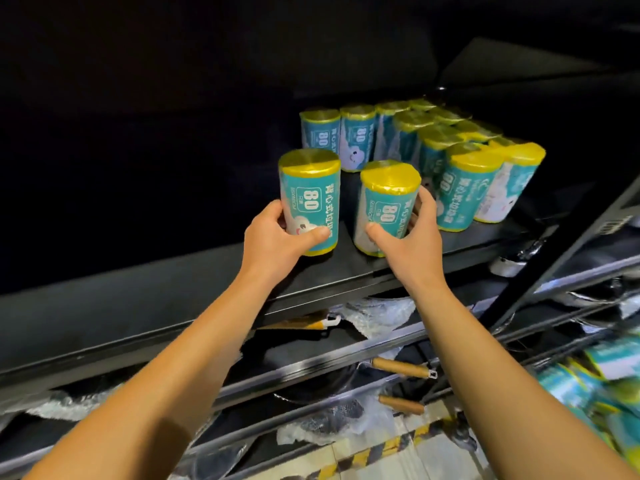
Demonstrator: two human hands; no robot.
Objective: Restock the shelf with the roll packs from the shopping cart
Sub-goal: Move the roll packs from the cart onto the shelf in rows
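My left hand grips a teal roll pack with a yellow top, upright at the front of the black shelf. My right hand grips a second, slightly tilted roll pack just to its right, near the shelf's front edge. Several more of the same packs stand in rows on the shelf behind and to the right of the two held ones.
Below the shelf, lower racks hold pans with wooden handles and plastic wrapping. At the bottom right lie more teal packs, blurred. A dark upright post of the rack slants at the right. The shelf's left part is dark.
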